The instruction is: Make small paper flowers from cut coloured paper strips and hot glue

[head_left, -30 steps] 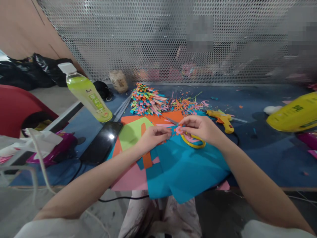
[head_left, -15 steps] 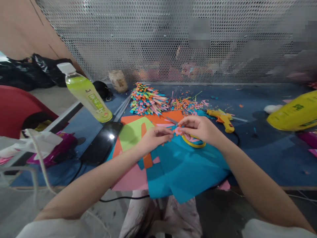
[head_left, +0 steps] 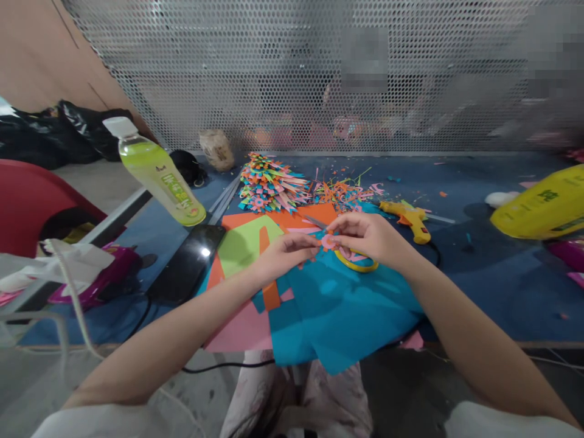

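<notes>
A small pink and orange paper flower (head_left: 328, 241) is between my two hands, above the blue paper sheets (head_left: 337, 310). My left hand (head_left: 292, 253) pinches its left edge with thumb and fingertips. From the other side, my right hand (head_left: 360, 236) grips the flower between thumb and forefinger. Yellow-handled scissors (head_left: 358, 265) lie beneath my right hand, partly covered by it, with blades pointing up-left. Green paper (head_left: 239, 246) and an orange strip (head_left: 271, 295) are left of the flower. Behind stands a cone of coloured paper strips (head_left: 269, 185).
A green drink bottle (head_left: 159, 173) and a black phone (head_left: 185, 264) are at the left. Paper scraps (head_left: 344, 193) lie behind my hands. A yellow glue gun (head_left: 410, 220) and a yellow bottle (head_left: 542, 207) are at the right. A perforated metal panel (head_left: 274, 73) closes the back.
</notes>
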Available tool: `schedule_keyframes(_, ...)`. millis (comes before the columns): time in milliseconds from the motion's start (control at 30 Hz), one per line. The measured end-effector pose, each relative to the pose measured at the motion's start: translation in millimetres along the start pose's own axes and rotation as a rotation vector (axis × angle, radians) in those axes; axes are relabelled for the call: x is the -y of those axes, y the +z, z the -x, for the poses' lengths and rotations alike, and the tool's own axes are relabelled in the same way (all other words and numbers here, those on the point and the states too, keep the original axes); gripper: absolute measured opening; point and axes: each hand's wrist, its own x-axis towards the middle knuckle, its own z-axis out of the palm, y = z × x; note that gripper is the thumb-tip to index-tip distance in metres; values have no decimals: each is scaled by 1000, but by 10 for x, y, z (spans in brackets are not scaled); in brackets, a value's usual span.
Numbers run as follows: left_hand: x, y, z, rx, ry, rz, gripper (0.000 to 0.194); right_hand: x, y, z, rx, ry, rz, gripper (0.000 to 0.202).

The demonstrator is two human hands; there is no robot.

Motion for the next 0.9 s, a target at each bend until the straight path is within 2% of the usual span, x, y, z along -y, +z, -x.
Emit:
schedule_keyframes(400, -31, 2, 7, -3, -35, 15, 16, 18, 5, 22, 9, -14, 41, 28)
schedule_keyframes(900, -16, 0, 8, 14, -28, 10, 18, 42, 23, 44, 7, -2, 79, 22)
